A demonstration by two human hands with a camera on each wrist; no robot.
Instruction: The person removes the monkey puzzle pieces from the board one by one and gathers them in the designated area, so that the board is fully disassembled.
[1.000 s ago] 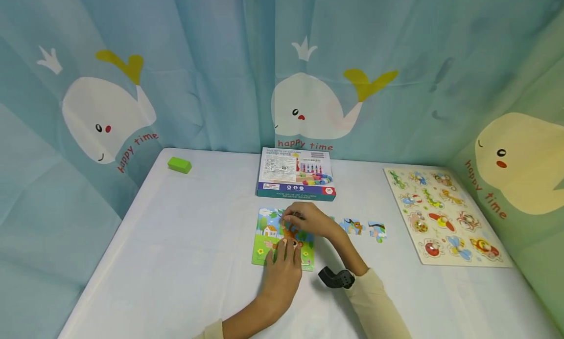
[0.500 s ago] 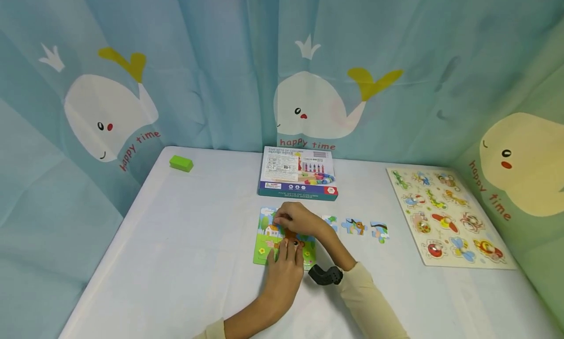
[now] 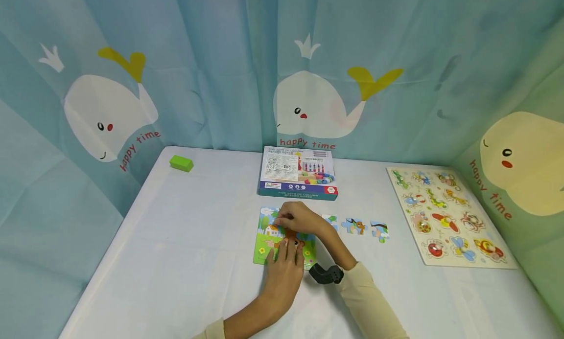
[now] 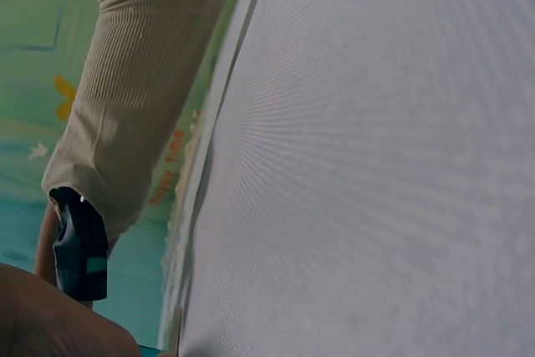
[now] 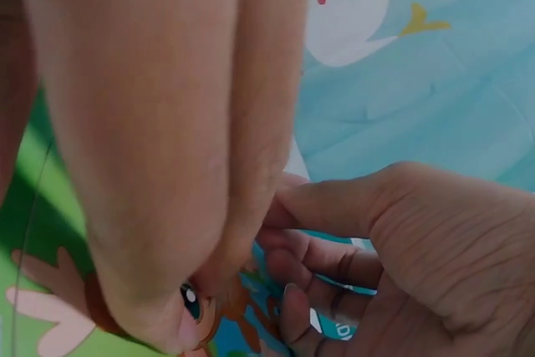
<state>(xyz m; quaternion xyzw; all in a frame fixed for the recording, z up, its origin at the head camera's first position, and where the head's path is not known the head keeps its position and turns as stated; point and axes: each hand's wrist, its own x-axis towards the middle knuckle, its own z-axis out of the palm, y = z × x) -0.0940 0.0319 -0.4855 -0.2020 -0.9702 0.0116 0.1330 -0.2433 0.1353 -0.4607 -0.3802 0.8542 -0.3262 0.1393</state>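
Note:
A jigsaw puzzle (image 3: 262, 246) with a house, grass and a brown animal lies flat before the person. The left hand (image 3: 284, 275) rests straight fingers on its lower middle; in the right wrist view these left fingers (image 5: 167, 165) press down beside the animal's eye. Over the puzzle's upper part, the right hand (image 3: 300, 218) has its thumb and fingers curled, pinching at a puzzle piece that the hands mostly hide. The right wrist view shows that right hand (image 5: 435, 248) from its palm side. Loose jigsaw pieces lie rightward, including a squirrel piece (image 3: 354, 226) and a branch piece (image 3: 380, 230).
A beaded-toy box (image 3: 297, 173) stands just behind the puzzle. A wooden peg board of insects (image 3: 447, 216) lies to the right, and a green block (image 3: 181, 163) at the back left. A black wrist camera (image 3: 326, 274) sits on the right wrist.
The right hand has shifted slightly left over the puzzle, baring more of the nearest loose piece. The left hand stays on the puzzle. The last half second shows almost no motion.

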